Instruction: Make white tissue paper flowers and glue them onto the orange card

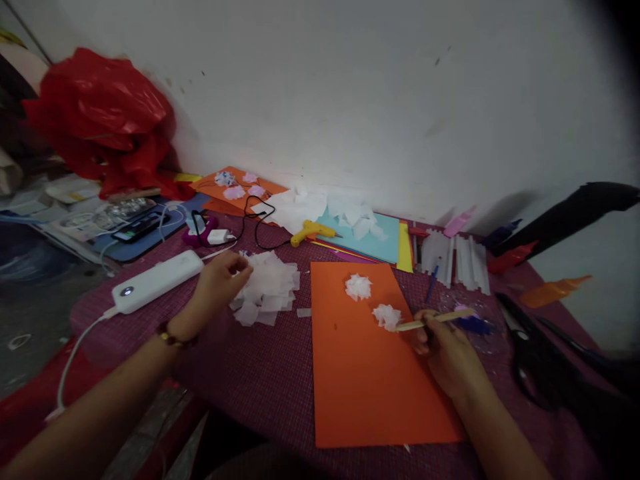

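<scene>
My left hand (223, 277) reaches into a loose pile of white tissue paper squares (270, 288) on the maroon cloth, fingers pinched together on the pile's left edge. My right hand (445, 350) is closed around a pale wooden stick (435, 321), whose tip touches a crumpled white tissue tuft (387, 316) on an orange paper sheet (367, 373). A second white tuft (359, 287) sits a little farther back on the same sheet.
A white power bank (157, 280) with cable lies left of the pile. A yellow glue gun (311, 231), coloured paper sheets (373, 240), white paper strips (457, 260) and black scissors (533, 357) surround the work. A red plastic bag (105, 120) stands back left by the wall.
</scene>
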The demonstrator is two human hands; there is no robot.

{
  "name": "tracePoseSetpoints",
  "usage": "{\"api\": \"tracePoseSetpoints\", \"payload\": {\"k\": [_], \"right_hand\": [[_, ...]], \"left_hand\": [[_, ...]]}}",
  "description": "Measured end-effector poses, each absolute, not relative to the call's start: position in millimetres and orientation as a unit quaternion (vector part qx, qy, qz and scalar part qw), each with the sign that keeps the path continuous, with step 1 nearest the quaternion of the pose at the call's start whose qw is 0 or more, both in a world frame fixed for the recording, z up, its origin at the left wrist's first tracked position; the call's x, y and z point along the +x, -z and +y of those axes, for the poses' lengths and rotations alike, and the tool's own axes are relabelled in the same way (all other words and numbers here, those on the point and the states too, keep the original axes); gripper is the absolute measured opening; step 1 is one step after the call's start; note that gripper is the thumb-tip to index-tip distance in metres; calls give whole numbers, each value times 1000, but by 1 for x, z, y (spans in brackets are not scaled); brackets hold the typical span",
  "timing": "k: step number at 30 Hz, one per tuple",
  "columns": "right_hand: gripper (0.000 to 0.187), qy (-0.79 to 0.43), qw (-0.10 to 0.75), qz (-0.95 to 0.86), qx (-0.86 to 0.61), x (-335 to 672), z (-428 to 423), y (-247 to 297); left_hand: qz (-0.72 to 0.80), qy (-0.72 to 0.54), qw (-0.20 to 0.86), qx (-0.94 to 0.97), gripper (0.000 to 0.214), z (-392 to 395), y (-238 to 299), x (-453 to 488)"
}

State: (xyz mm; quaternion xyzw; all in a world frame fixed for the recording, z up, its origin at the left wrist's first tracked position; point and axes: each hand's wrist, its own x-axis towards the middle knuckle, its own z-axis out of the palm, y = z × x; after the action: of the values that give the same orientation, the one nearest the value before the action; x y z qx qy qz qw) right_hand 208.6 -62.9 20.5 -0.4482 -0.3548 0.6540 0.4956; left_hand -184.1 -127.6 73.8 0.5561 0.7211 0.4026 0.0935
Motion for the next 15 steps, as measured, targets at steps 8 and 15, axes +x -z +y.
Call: {"api": "tracePoseSetpoints", "payload": {"k": [8,15], "right_hand": [[23,-622,512,-401,-437,209,-64,-21],[21,-399,537,-583,-461,214,-72,-32]], "left_hand": [[581,-492,494,419,21,-124,-122,-137],[485,-409,588,501,19,-74,-97,-35]]}}
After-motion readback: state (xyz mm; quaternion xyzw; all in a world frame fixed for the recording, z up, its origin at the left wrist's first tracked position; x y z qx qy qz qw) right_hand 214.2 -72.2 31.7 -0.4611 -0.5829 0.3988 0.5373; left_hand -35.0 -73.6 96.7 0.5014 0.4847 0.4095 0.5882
